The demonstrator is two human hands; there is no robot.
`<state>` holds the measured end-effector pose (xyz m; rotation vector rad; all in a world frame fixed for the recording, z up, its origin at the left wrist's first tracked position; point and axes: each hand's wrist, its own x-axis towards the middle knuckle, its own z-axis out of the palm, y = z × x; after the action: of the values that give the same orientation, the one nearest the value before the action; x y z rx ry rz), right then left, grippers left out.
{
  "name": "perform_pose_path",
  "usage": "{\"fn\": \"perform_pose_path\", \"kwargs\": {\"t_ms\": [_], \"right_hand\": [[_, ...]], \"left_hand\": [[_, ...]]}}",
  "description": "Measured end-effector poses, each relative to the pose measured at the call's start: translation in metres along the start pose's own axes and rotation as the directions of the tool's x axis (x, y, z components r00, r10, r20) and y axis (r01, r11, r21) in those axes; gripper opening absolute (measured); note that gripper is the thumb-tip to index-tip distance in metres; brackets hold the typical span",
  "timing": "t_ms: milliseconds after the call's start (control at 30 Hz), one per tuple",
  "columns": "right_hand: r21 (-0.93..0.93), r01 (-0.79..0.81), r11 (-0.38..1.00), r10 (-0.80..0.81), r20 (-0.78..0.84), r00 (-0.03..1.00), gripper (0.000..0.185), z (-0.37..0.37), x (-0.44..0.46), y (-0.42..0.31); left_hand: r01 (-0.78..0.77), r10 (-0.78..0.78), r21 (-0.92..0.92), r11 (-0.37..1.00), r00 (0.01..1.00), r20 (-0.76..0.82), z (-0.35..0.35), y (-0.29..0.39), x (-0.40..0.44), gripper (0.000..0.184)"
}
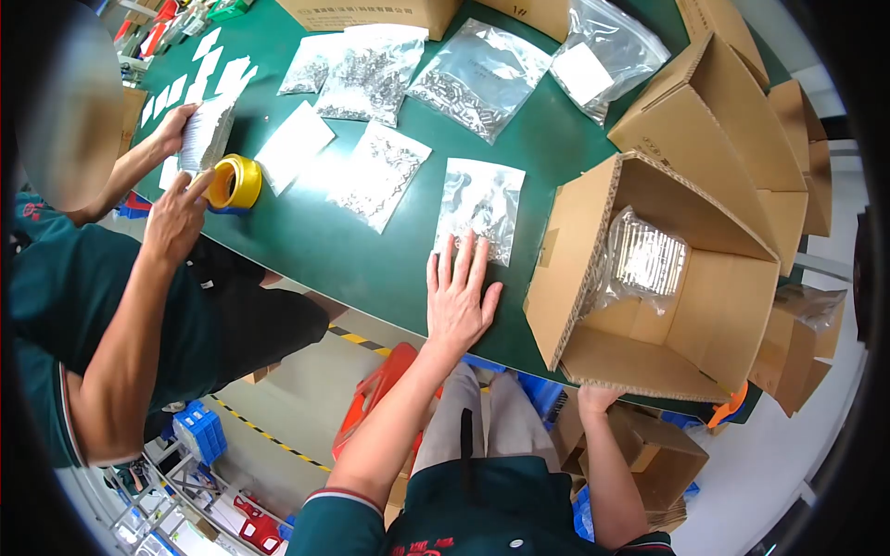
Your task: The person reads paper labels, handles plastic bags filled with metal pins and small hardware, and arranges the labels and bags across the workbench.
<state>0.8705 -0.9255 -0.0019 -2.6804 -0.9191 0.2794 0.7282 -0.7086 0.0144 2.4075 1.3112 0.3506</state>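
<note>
My left hand (459, 301) lies flat with its fingers spread, the fingertips over the lower part of a clear plastic bag (479, 199) of small metal parts. To the right, an open cardboard box (667, 357) rests on its side, its opening facing me. Inside it is a clear plastic bag (646, 255) with rows of shiny parts. At the table's front edge, just under the box's lower left corner, is my right hand (598, 398). Its fingers are hidden by the box, so their grip does not show.
Several bags of metal parts (375, 69) lie on the green table (306, 250). At left, a co-worker's hand (174, 218) is beside a yellow tape roll (234, 183), and the other holds a packet (206, 134). More cardboard boxes (723, 120) stand at right; a red stool (375, 389) is below.
</note>
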Motion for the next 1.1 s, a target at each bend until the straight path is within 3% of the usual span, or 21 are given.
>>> {"fn": "perform_pose_path", "kwargs": {"t_ms": [133, 1100], "right_hand": [[0.001, 0.022, 1.000, -0.022, 0.038, 0.999, 0.031, 0.006, -0.001, 0.000], [-0.024, 0.011, 1.000, -0.009, 0.086, 0.996, 0.033, -0.010, -0.013, 0.006]], "left_hand": [[-0.029, 0.021, 0.060, 0.998, 0.993, 0.117, -0.003, 0.003, 0.004, 0.058], [-0.039, 0.025, 0.084, 0.996, 0.988, 0.153, -0.001, 0.002, 0.006, 0.063]]}}
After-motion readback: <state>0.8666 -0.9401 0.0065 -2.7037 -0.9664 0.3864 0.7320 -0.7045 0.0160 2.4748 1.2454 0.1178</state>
